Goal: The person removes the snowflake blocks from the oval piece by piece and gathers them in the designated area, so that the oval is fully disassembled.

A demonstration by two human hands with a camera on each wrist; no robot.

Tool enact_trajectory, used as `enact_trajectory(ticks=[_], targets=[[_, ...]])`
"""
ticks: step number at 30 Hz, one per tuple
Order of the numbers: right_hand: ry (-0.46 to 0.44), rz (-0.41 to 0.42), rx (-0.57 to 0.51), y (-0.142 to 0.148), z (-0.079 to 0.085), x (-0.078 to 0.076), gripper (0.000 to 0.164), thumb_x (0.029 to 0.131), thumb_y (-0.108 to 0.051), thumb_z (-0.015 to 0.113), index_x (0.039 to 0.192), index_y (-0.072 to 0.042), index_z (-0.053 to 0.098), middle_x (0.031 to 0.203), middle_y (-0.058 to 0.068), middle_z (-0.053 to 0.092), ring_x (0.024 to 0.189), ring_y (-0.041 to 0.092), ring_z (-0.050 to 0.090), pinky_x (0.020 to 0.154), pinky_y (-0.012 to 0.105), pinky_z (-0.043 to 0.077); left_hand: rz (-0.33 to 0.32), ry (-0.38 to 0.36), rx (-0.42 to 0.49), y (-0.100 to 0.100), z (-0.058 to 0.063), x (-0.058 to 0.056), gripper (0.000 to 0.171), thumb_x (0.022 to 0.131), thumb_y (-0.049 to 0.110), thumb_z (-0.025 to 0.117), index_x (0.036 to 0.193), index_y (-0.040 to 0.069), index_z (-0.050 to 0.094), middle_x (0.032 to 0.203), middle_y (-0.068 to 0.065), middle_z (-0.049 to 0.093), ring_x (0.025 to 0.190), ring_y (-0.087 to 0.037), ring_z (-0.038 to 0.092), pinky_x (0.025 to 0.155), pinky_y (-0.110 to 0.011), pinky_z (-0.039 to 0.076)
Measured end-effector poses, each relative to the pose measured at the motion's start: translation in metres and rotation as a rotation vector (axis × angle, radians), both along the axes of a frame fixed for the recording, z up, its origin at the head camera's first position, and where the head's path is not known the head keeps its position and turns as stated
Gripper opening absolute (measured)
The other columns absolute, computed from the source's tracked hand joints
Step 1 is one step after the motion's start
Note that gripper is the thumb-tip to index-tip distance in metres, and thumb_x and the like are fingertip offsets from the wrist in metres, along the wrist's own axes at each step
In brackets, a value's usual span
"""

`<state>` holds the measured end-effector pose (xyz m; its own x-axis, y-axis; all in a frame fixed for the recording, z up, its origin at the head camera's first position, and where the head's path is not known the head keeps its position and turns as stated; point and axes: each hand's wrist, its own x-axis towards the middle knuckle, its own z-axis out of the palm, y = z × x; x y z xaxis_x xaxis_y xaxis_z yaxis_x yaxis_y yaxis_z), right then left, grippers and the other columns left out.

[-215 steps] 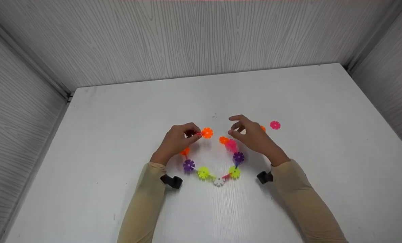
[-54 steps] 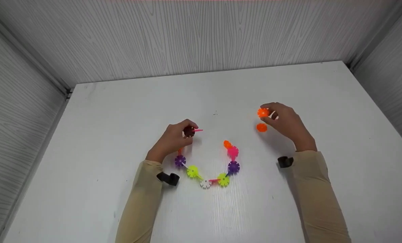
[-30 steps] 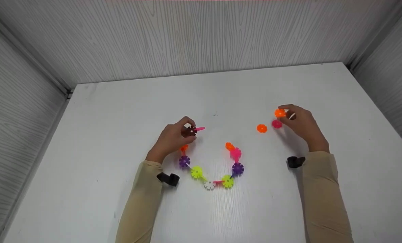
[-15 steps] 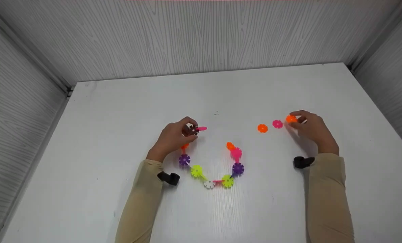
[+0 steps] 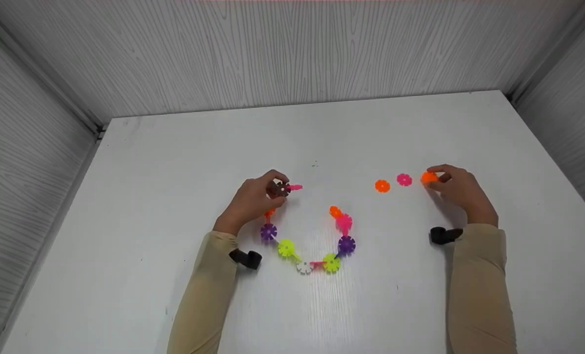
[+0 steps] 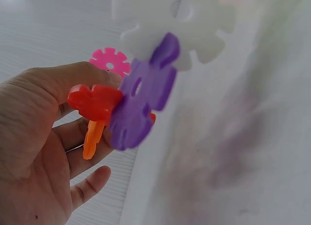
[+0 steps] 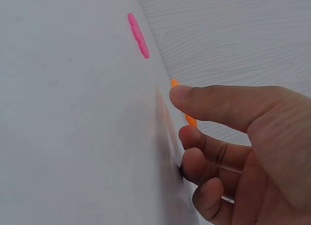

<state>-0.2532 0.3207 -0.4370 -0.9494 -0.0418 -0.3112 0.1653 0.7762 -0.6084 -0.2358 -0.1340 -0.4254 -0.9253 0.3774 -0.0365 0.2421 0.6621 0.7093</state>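
My left hand (image 5: pixel 250 201) pinches one end of a curved chain of notched plastic snowflake discs, at a brown disc (image 5: pixel 283 190). A pink disc (image 5: pixel 296 187) sticks out edge-on past the fingertips. From the hand the chain bends through a purple disc (image 5: pixel 268 232), a yellow-green disc (image 5: pixel 286 248) and a white disc (image 5: pixel 304 266), then up to an orange end disc (image 5: pixel 335 211). In the left wrist view, a red disc (image 6: pixel 95 102) slots into the purple one near the palm. On the right, my right hand (image 5: pixel 459 191) pinches a loose orange disc (image 5: pixel 428 178) low over the table.
Left of the right hand, a loose pink disc (image 5: pixel 404 179) and another loose orange disc (image 5: pixel 382 186) lie in a row on the white table (image 5: pixel 199 157). A grey wood-grain panel (image 5: pixel 292 54) stands behind the table's far edge.
An orange disc that was at the chain's end by the left hand is gone from there. The right hand has carried an orange disc rightward past the loose pink one and lowered it. The left hand barely moved recently.
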Motion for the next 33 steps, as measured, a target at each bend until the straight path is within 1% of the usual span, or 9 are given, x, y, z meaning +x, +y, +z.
enact_trajectory(ticks=[5,11,14,18,23,27,33], targets=[[-0.008,-0.001,0.002,-0.0001,-0.0005,0.0013,0.052,0.097,-0.035,0.056,0.143,-0.014,0.044,0.132,0.023,0.047,0.107,0.034,0.052,0.092,0.046,0.043,0.012,-0.024,0.007,0.0010,0.0003,0.0003,0.034,0.088,0.020,0.069,0.120,0.019,0.056,0.100,-0.003,0.070,0.090,-0.019,0.062,0.086,-0.036,0.051],[-0.019,-0.010,-0.013,-0.0016,-0.0001,0.0030,0.052,0.096,-0.036,0.057,0.142,-0.015,0.045,0.134,0.023,0.047,0.116,0.036,0.046,0.096,0.047,0.042,0.056,-0.075,-0.013,0.0014,0.0003,-0.0003,0.037,0.088,0.022,0.070,0.121,0.020,0.053,0.100,-0.003,0.070,0.089,-0.019,0.061,0.086,-0.036,0.051],[-0.020,-0.010,-0.008,-0.0016,-0.0003,0.0031,0.051,0.097,-0.034,0.055,0.142,-0.015,0.045,0.135,0.023,0.046,0.118,0.037,0.045,0.097,0.048,0.041,0.055,-0.080,-0.013,0.0005,-0.0002,-0.0006,0.038,0.088,0.023,0.070,0.121,0.020,0.052,0.100,-0.003,0.070,0.088,-0.019,0.061,0.085,-0.036,0.051],[-0.022,-0.008,0.000,-0.0007,-0.0011,0.0026,0.050,0.097,-0.035,0.054,0.142,-0.015,0.045,0.136,0.023,0.045,0.120,0.038,0.043,0.099,0.050,0.040,0.044,-0.074,-0.009,-0.0005,-0.0001,-0.0009,0.037,0.089,0.024,0.070,0.120,0.020,0.052,0.099,-0.003,0.071,0.088,-0.019,0.062,0.084,-0.035,0.051],[-0.030,-0.016,-0.010,-0.0008,-0.0010,0.0026,0.052,0.096,-0.036,0.056,0.142,-0.014,0.045,0.134,0.023,0.046,0.118,0.037,0.043,0.098,0.049,0.040,0.054,-0.083,-0.012,-0.0003,-0.0005,-0.0011,0.036,0.089,0.025,0.070,0.120,0.022,0.053,0.100,-0.004,0.070,0.088,-0.019,0.060,0.083,-0.035,0.051],[-0.034,-0.016,-0.017,-0.0013,-0.0009,0.0026,0.054,0.096,-0.037,0.057,0.143,-0.014,0.044,0.135,0.023,0.046,0.118,0.037,0.043,0.099,0.048,0.040,0.064,-0.097,-0.016,0.0001,-0.0004,-0.0013,0.035,0.088,0.025,0.070,0.119,0.023,0.053,0.100,-0.004,0.070,0.088,-0.019,0.059,0.085,-0.036,0.051],[-0.034,-0.021,-0.027,-0.0010,-0.0018,0.0021,0.055,0.095,-0.037,0.057,0.144,-0.015,0.044,0.135,0.023,0.046,0.119,0.037,0.043,0.100,0.049,0.039,0.060,-0.100,-0.024,0.0012,0.0001,-0.0012,0.035,0.088,0.026,0.070,0.119,0.024,0.054,0.101,-0.004,0.069,0.091,-0.020,0.060,0.087,-0.037,0.051]])
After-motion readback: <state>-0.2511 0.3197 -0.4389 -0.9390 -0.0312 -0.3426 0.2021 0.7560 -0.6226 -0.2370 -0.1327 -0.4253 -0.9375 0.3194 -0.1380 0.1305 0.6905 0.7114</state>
